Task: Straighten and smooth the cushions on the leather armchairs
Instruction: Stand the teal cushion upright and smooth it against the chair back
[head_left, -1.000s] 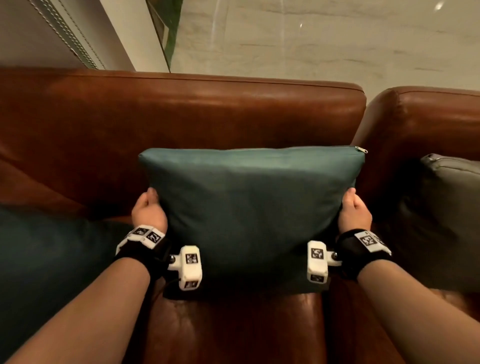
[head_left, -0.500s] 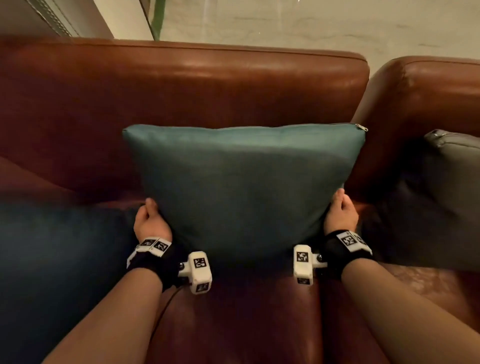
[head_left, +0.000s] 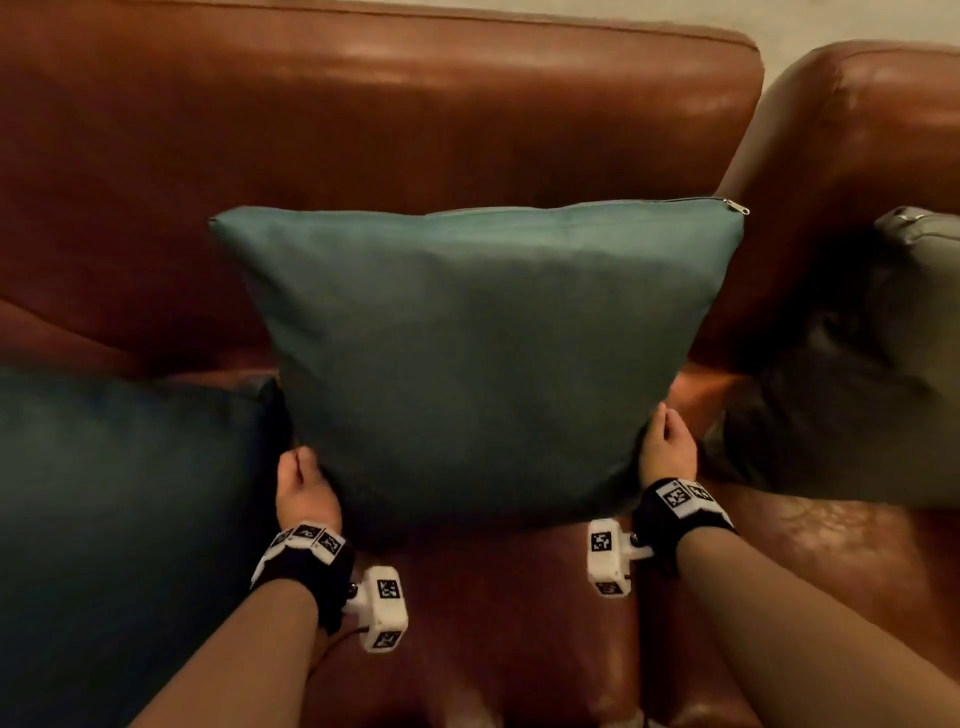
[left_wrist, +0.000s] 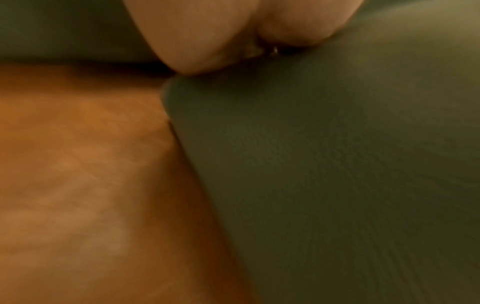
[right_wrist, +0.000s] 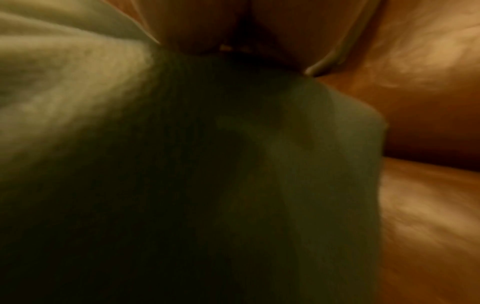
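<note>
A square teal cushion (head_left: 478, 358) stands upright on the seat of the brown leather armchair (head_left: 363, 119), leaning toward its backrest, zipper pull at the top right corner. My left hand (head_left: 304, 486) grips its lower left corner and my right hand (head_left: 665, 447) grips its lower right corner. In the left wrist view, blurred, the left hand (left_wrist: 207, 41) pinches the cushion (left_wrist: 337, 174) fabric beside the leather seat (left_wrist: 78, 174). The right wrist view, also blurred, shows the right hand (right_wrist: 233, 26) holding the cushion (right_wrist: 207, 185) edge. The fingers behind the cushion are hidden.
A darker teal cushion (head_left: 119, 519) lies on the seat at the left, close to my left hand. A grey-green cushion (head_left: 872, 374) sits on the adjoining leather armchair (head_left: 883, 130) at the right. Bare seat leather (head_left: 498, 623) lies in front of the cushion.
The cushion has come down toward the seat and nearer the backrest with both hands sliding to its bottom corners. The head view has tilted downward.
</note>
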